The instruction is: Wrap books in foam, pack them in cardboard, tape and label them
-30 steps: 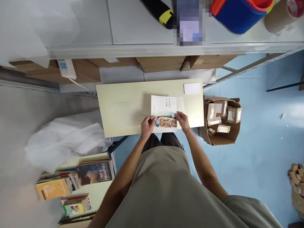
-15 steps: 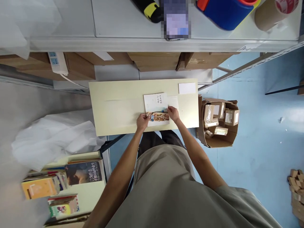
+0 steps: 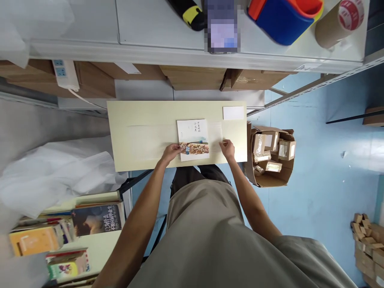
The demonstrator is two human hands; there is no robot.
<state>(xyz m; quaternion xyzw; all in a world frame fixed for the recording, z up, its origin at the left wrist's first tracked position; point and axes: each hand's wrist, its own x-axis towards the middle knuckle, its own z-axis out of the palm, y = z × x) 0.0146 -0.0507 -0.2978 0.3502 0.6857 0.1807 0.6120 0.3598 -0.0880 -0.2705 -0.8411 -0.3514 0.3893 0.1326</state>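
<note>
A thin book (image 3: 193,134) with a white cover, dark characters and a brown-and-blue picture lies on a pale, see-through wrapping sheet (image 3: 215,132). The sheet is spread over a cream table (image 3: 120,136) and reaches out on both sides of the book. My left hand (image 3: 171,153) is closed at the book's lower left edge, its fingertips touching the cover. Right of the book, apart from it, my right hand (image 3: 228,149) pinches the sheet's right edge. A small white card (image 3: 233,113) lies at the table's far right corner.
An open carton (image 3: 270,178) of small boxes stands right of the table. Left are white plastic wrap (image 3: 66,172) and stacked books (image 3: 96,220). The shelf ahead bears a phone (image 3: 222,32), a blue holder (image 3: 282,26) and a tape roll (image 3: 339,24).
My right hand has left the book's right edge and moved right to the sheet's edge. My left hand stays at the book's left side. The whole view has shifted slightly.
</note>
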